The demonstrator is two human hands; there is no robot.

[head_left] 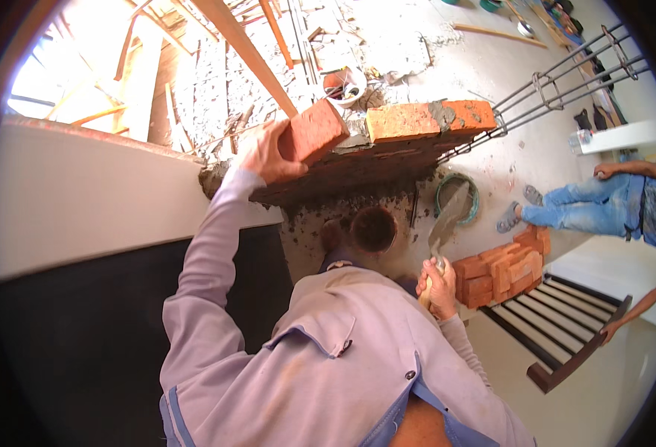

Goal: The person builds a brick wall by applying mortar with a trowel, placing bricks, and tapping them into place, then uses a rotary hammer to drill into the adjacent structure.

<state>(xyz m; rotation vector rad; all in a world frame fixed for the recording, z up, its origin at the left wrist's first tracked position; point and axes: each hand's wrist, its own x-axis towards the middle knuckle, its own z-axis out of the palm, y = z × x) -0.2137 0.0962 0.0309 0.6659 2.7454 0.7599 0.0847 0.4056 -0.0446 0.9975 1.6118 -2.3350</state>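
My left hand (pixel 268 153) grips a red brick (pixel 315 130) on top of a low brick wall (pixel 365 167), at its left part. Grey mortar (pixel 356 135) shows just right of that brick, followed by orange bricks (pixel 402 121) laid along the top with mortar between and on them. Lower right, my right hand (pixel 438 287) is closed round the wooden handle of a trowel (pixel 451 212). The trowel's grey-smeared blade points up, over a green-rimmed bucket (pixel 475 207) of mortar.
A stack of bricks (pixel 492 276) is at my right. Another person (pixel 581 205) is beside it, one hand on a dark railing (pixel 566 357). A dark bucket (pixel 375 231) lies below the wall. Beyond are rebar (pixel 551 89), timber (pixel 246 52), rubble and a white bucket (pixel 357 78).
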